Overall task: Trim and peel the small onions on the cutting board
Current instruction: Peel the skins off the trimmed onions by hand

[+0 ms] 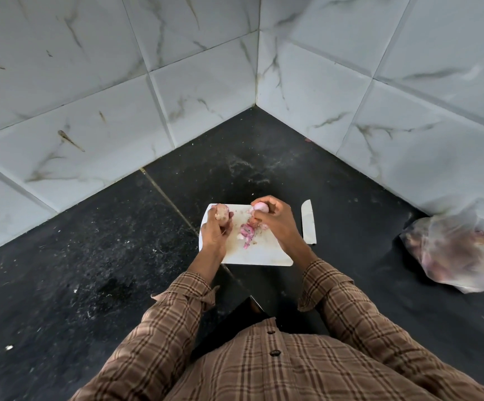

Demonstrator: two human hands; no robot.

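Head view, largest to smallest. Marble-pattern wall tiles [90, 82]: upper half of the frame, meeting in a corner. Black counter [90, 270]: speckled, fills the middle. Clear plastic bag [460, 250]: right edge, bulbs inside. White cutting board [258, 254]: centre of the frame. Knife [308, 224]: flat on the counter, just right of the board. Left hand [216, 230]: fingers curled round a brownish unpeeled onion [222, 213] over the board's left end. Right hand [275, 221]: fingers curled round a pale pink onion [261, 208] above the board's far edge. Pink peel scraps [247, 233]: on the board between the hands.
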